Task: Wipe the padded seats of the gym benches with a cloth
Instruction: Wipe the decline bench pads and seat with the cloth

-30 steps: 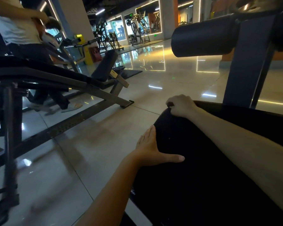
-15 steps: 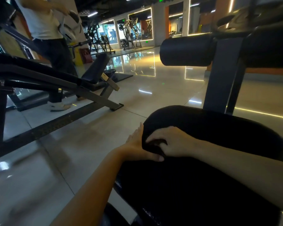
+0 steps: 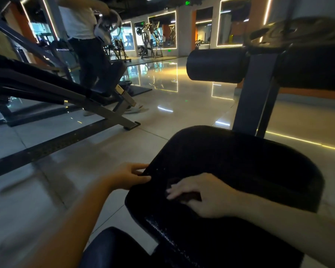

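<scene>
The cloth (image 3: 189,197) is hard to make out: only a dark patch shows under the curled fingers of the right hand (image 3: 203,196), which holds it against the black padded seat (image 3: 240,161). The left hand (image 3: 129,176) pinches the seat's left edge between thumb and fingers. The glossy tiled floor (image 3: 182,105) reflects strip lights. Another bench (image 3: 46,88) stands to the left, with a person (image 3: 81,22) partly hidden behind it.

It was a gym: a black padded bench (image 3: 240,161) lay under the right hand (image 3: 205,196), a black cylindrical roller pad (image 3: 215,65) beyond it, grey steel weight machines (image 3: 151,41) farther off.
</scene>
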The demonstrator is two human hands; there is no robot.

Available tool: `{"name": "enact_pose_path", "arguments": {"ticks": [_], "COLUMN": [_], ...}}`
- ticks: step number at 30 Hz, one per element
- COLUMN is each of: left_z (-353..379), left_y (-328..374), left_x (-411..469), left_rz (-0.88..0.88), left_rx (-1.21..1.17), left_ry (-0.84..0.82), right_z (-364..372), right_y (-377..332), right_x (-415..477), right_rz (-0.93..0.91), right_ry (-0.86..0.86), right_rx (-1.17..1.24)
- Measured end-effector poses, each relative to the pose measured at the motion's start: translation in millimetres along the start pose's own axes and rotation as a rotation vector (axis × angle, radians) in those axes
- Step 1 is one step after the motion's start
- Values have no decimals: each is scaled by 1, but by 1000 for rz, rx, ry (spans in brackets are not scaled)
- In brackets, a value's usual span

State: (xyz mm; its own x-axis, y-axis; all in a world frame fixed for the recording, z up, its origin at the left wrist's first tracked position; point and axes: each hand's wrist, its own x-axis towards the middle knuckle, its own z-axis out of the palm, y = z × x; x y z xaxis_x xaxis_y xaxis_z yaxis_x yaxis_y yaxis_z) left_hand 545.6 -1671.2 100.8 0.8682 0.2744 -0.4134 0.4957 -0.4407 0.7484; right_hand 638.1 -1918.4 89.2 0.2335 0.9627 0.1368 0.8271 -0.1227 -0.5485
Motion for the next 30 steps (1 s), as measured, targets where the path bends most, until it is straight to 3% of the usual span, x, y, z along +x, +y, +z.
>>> {"name": "enact_pose_path", "arguments": {"ticks": [3,5,9,12,16,20,25,30], "left_z": [7,12,13,11,8,6,8,8], "left_y": [16,24,18,6,-4,-3,-10,-6], "left_x": [6,8,1,-2,4,4,4,3], "left_rz": [67,78,39,9,2,-6,-30,17], "left_rx": [230,279,59,-127,-227,-278,-564,-466], "left_ry": [86,157,140,159,115,86,181,169], "right_z": [-7,-29,-89,-86,-48,-4,15,22], "right_y": [5,32,103,112,84,33,-1,-22], "right_x": [-15,-16,-14,12,74,122,101,49], "right_rz": [9,74,536,657,511,269,58,-49], "right_ry": [-15,83,412,493,464,260,103,-18], "right_rx": [-64,-154,-310,-385,-310,-269,-161,-21]}}
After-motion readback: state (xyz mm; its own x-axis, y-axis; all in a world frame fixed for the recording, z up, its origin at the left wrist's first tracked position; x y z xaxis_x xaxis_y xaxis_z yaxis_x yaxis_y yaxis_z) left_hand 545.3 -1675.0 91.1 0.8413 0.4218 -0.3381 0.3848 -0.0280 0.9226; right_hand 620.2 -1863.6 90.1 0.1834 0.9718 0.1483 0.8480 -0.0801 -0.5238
